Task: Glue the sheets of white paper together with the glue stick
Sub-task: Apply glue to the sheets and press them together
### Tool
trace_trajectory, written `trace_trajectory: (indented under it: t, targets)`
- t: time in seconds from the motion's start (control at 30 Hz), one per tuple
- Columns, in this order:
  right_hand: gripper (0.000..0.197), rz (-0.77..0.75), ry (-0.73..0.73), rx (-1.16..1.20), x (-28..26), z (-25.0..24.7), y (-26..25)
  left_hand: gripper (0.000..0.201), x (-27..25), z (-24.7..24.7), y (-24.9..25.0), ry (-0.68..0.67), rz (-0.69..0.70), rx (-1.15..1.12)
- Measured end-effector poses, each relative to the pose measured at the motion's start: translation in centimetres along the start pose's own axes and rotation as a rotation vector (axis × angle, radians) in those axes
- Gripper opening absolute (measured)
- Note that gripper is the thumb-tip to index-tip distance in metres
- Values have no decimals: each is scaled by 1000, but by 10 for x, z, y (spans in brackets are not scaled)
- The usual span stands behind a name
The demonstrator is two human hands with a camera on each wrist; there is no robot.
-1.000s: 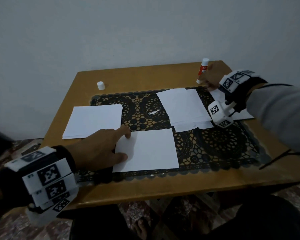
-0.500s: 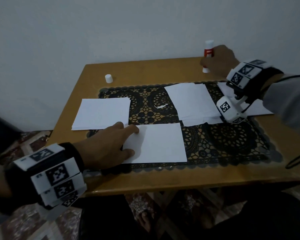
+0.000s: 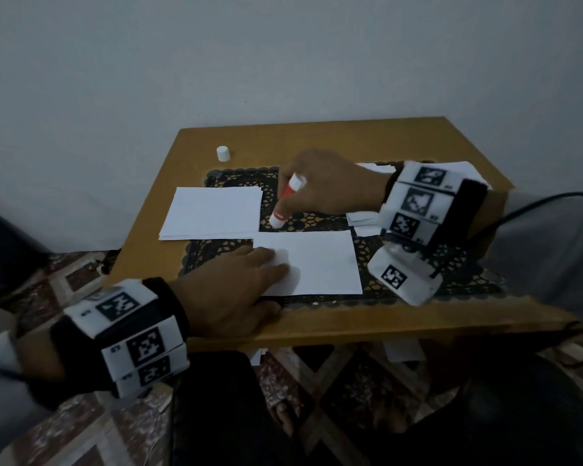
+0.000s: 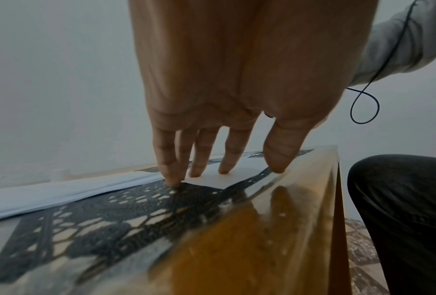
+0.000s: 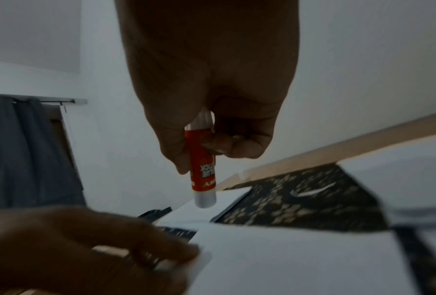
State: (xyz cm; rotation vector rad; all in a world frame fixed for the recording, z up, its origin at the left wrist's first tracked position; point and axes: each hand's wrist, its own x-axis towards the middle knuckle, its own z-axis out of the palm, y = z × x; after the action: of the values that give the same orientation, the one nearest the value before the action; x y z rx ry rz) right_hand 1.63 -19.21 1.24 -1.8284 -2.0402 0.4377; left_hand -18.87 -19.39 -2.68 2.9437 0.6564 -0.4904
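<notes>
My right hand point(image 3: 320, 186) grips a red and white glue stick point(image 3: 285, 206) point(image 5: 203, 171), tilted with its lower white end just above the lace mat, near the far left corner of a single white sheet point(image 3: 317, 264). My left hand point(image 3: 239, 287) point(image 4: 224, 155) lies flat with straight fingers pressing that sheet's left edge. A stack of white sheets point(image 3: 212, 213) lies to the left. More white sheets point(image 3: 364, 220) lie behind my right wrist, mostly hidden.
A small white cap point(image 3: 223, 153) stands on the wooden table point(image 3: 317, 139) at the back left. A black lace mat point(image 3: 458, 280) covers the table's middle. A grey wall rises right behind. My knees sit below the front edge.
My right hand carried the glue stick from the table's far right corner to the middle, just beyond the single sheet. My left hand stayed pressed on the sheet.
</notes>
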Motion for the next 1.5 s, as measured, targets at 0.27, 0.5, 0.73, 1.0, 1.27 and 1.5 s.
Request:
trace_trajectory:
  t: [0.27, 0.5, 0.73, 1.0, 1.27, 1.5]
  targets:
    - [24, 6, 17, -38, 17, 42, -17, 96, -2, 2, 2, 32, 63, 71]
    - [27, 2, -50, -134, 27, 41, -26, 91, 3, 1, -1, 57, 60, 79]
    - [25, 18, -61, -204, 21, 33, -14, 88, 3, -1, 1, 58, 65, 98]
    - [34, 32, -108, -268, 10, 21, -3, 63, 10, -6, 2, 74, 60, 81]
    - [37, 49, -94, -288, -4, 13, 13, 48, 24, -16, 4, 130, 38, 84]
    - [34, 90, -83, -306, -23, 2, 21, 53, 42, -22, 9, 131, 13, 170]
